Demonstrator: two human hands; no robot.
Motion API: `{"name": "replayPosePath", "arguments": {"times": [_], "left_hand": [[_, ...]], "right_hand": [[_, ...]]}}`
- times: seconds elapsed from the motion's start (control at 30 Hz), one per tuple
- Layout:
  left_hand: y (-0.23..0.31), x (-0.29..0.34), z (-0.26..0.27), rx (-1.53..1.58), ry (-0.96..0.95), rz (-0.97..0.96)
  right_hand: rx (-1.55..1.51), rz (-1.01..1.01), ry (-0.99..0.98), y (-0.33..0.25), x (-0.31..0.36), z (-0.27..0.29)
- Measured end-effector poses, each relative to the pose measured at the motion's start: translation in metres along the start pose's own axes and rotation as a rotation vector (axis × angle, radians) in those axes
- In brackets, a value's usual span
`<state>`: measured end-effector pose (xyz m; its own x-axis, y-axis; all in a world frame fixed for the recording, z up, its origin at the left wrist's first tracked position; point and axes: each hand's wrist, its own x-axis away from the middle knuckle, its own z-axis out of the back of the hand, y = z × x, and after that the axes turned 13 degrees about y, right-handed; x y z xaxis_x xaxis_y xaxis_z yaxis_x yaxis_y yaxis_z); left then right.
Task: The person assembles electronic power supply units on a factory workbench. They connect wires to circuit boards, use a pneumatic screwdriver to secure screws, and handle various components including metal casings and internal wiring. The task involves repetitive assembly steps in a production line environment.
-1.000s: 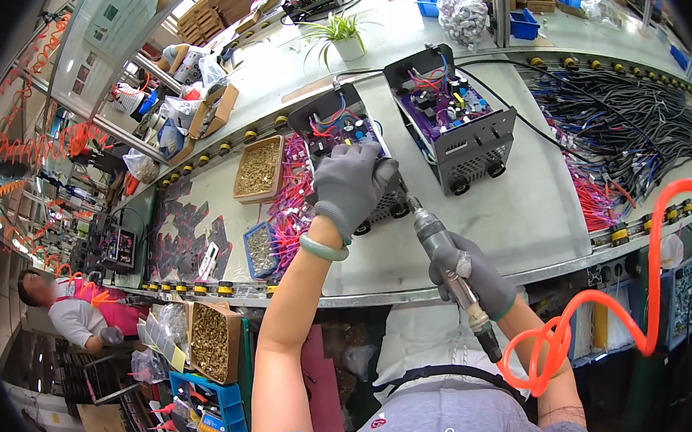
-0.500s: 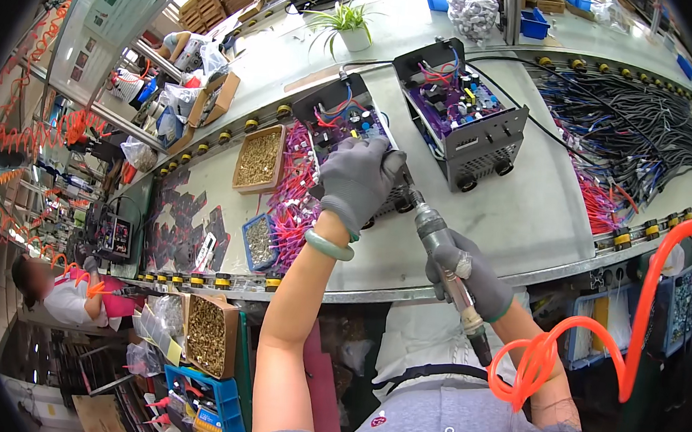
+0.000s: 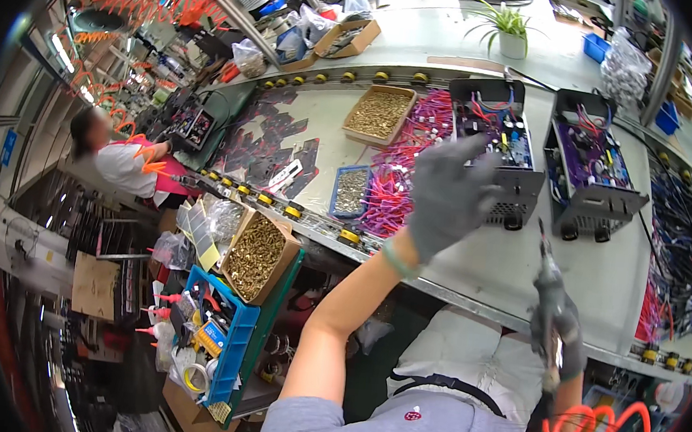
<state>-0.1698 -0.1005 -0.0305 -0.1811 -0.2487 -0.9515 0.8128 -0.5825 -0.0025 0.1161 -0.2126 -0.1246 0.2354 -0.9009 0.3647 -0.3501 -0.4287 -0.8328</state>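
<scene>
My left hand (image 3: 451, 198), in a grey glove, is raised with its fingers apart and holds nothing. Motion smears it slightly. Just beyond it stands a black metal case (image 3: 519, 183) with a purple circuit board and red and blue wires inside, partly hidden by my fingers. In my gloved right hand (image 3: 568, 329) is a pneumatic screwdriver (image 3: 549, 268), its bit pointing away from me and apart from both cases. To the right is a second black case (image 3: 603, 202) with a similar purple board.
Left of my hand lie pink wire bundles (image 3: 388, 199), a box of brass-coloured parts (image 3: 380, 115) and a blue tray of small metal parts (image 3: 351, 192). Dark cables (image 3: 681, 242) lie far right. An orange coiled hose (image 3: 597, 431) hangs by my right arm. Another person (image 3: 126, 168) works at left.
My left hand has come off the left case. The screwdriver has drawn back from that case towards me, still in my right hand. The view has turned left.
</scene>
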Motion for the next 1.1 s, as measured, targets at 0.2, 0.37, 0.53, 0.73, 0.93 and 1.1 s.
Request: {"name": "replayPosePath", "arguments": {"times": [0.2,0.37,0.53,0.73,0.93,1.1], "left_hand": [[-0.188,0.142,0.080,-0.486,-0.721,0.744],[-0.237,0.207,0.078,-0.589,-0.966,0.828],[-0.233,0.204,0.065,-0.708,-0.980,0.779],[-0.234,0.217,0.072,-0.094,-0.357,1.449],[-0.238,0.219,0.091,-0.182,-0.380,1.411],[-0.243,0.220,0.101,-0.228,-0.509,1.369]], "right_hand": [[0.113,-0.011,0.397,-0.003,0.053,0.071],[0.072,0.008,0.391,-0.009,0.037,0.086],[0.029,0.133,0.484,-0.028,0.043,0.089],[0.008,0.122,0.539,-0.028,0.062,0.097],[0.020,0.047,0.482,-0.018,0.053,0.086],[0.033,0.013,0.453,-0.034,0.055,0.066]]}}
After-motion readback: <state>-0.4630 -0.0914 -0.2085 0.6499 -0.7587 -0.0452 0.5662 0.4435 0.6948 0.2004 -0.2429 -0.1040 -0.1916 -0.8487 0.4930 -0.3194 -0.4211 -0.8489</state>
